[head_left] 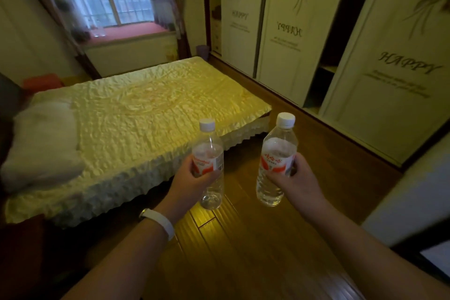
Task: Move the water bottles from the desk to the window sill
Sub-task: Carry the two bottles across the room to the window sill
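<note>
Left hand and right hand each grip a cap-up, clear plastic, red-labelled water bottle — left bottle, right bottle — with the red-cushioned window sill well beyond them.

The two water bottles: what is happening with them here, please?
A person holds them, one in each hand. The left hand grips the left bottle by its label, and the right hand grips the right bottle the same way. Both are capped and roughly upright, above the wooden floor beside the bed. The window sill lies ahead across the room, not yet reached.
</note>
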The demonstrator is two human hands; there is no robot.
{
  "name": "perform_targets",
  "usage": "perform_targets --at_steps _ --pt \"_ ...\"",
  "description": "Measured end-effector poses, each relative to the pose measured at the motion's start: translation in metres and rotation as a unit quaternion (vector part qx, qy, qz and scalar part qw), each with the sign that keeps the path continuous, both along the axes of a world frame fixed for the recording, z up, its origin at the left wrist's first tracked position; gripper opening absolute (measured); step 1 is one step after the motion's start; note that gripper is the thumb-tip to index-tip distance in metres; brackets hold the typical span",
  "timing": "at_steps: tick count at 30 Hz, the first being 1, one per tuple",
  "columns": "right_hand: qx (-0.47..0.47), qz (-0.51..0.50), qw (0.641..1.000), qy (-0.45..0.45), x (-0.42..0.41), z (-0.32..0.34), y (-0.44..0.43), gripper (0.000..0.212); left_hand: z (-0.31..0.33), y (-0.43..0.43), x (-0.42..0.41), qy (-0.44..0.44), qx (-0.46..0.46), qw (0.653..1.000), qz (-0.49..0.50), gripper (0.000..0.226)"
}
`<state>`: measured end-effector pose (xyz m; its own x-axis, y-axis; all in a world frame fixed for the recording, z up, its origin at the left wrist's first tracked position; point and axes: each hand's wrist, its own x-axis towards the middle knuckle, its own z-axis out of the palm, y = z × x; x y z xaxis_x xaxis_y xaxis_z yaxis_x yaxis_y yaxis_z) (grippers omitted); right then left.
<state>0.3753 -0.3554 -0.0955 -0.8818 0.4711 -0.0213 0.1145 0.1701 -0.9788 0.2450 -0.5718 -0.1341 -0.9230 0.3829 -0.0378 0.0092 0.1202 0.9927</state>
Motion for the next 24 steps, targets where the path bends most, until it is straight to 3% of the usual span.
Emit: perform_targets --at_steps 3,10,15,24 --pt "-0.01 -0.027 1.0 -0.002 -0.013 -0.003 0.026 0.044 -0.003 0.031 -0.022 0.004 -0.007 1.0 -0.02 0.044" --pt "-0.027 -0.062 0.998 -0.016 -0.062 -0.028 0.106 0.042 -0.018 0.119 -0.079 -0.019 -0.022 0.998 -0.053 0.055" --pt "-0.063 -0.077 0.995 -0.015 -0.106 -0.036 0.184 0.043 -0.017 0.2 -0.124 -0.01 -0.036 0.997 -0.062 0.042" --pt "-0.062 -0.089 0.994 -0.021 -0.159 -0.026 0.306 0.049 0.005 0.327 -0.179 -0.001 -0.022 0.996 -0.091 0.041"
